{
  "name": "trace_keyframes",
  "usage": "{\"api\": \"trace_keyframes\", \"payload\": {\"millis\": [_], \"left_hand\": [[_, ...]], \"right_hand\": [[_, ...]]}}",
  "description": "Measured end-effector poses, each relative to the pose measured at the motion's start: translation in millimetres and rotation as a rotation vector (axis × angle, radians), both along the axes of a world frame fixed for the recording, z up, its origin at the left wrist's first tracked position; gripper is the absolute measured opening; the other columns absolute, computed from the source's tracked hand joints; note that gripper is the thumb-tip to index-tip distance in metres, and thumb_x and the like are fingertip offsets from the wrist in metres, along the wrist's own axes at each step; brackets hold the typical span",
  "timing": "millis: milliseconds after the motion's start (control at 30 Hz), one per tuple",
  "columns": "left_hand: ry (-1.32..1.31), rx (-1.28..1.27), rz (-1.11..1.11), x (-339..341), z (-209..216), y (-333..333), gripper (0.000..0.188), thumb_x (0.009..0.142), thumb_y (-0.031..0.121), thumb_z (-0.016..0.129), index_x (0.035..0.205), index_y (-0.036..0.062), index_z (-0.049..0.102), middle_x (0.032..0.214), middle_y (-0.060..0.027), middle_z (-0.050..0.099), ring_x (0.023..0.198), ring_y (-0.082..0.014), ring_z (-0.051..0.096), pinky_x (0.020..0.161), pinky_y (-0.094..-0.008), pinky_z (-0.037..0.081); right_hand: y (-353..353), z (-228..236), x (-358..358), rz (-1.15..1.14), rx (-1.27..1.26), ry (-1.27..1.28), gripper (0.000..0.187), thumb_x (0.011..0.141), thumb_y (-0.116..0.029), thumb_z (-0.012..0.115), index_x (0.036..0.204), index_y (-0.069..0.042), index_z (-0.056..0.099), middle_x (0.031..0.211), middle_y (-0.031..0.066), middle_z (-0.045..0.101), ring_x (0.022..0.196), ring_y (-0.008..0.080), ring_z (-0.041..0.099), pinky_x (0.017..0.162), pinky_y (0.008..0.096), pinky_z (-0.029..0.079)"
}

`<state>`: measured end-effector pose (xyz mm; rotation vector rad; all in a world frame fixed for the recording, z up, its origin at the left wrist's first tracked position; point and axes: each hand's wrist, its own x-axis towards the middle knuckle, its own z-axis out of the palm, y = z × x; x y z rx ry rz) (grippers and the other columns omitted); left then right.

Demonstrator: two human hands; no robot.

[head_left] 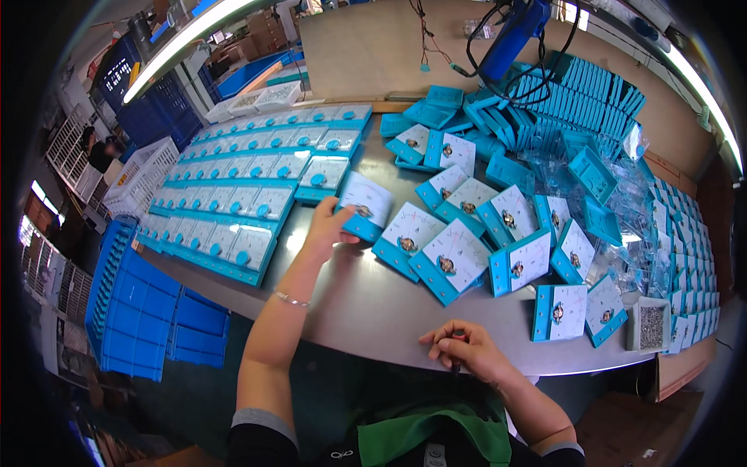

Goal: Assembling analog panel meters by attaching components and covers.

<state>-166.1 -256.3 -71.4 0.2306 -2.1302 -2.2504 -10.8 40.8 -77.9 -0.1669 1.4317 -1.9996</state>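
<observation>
My left hand (327, 227) reaches over the metal table and grips a teal-edged panel meter (369, 199) by its near left edge. The meter is slightly blurred; its pale dial face points up. At the front edge of the table, my right hand (471, 352) is closed around a small screwdriver (458, 336) with a red and dark handle; most of it is hidden by the fingers. Just right of the held meter lies a loose group of similar meters, among them one open-faced meter (454, 263) with a brass-coloured mechanism on its white dial.
Rows of covered meters (257, 167) with teal knobs fill the table's left side. Teal housings (595, 173) and clear plastic covers (634, 204) pile up at the back right. A tray of small metal parts (650, 325) sits front right. A blue power tool (517, 39) hangs overhead.
</observation>
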Motion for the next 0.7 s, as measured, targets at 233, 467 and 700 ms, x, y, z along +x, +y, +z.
{"api": "trace_keyframes", "payload": {"millis": [233, 467, 700], "left_hand": [[-0.014, 0.529, -0.102, 129, 19, 25, 0.037, 0.084, 0.008, 0.057, 0.117, 0.0000, 0.041, 0.105, -0.0155, 0.059, 0.082, -0.0243, 0.064, 0.061, -0.0358, 0.057], [-0.231, 0.658, -0.246, 192, -3, 95, 0.036, 0.082, 0.007, 0.060, 0.115, -0.0022, 0.048, 0.101, -0.0153, 0.060, 0.081, -0.0230, 0.064, 0.060, -0.0357, 0.057], [-0.232, 0.571, -0.277, 208, -8, 115, 0.035, 0.083, 0.008, 0.061, 0.113, -0.0029, 0.048, 0.100, -0.0137, 0.061, 0.077, -0.0204, 0.064, 0.057, -0.0323, 0.056]], "right_hand": [[22, 67, 15, -0.062, 0.466, 0.843, 0.028, 0.095, -0.029, 0.042, 0.086, -0.003, 0.047, 0.089, 0.0136, 0.064, 0.056, 0.0108, 0.053, 0.051, 0.0196, 0.040], [18, 79, 13, -0.361, 0.077, 0.663, 0.020, 0.091, -0.017, 0.055, 0.094, -0.003, 0.042, 0.081, 0.0120, 0.064, 0.059, 0.0079, 0.054, 0.053, 0.0207, 0.044], [20, 61, 30, -0.366, 0.204, 0.683, 0.022, 0.086, -0.006, 0.060, 0.094, -0.004, 0.039, 0.085, 0.0136, 0.064, 0.060, 0.0080, 0.054, 0.054, 0.0203, 0.046]]}}
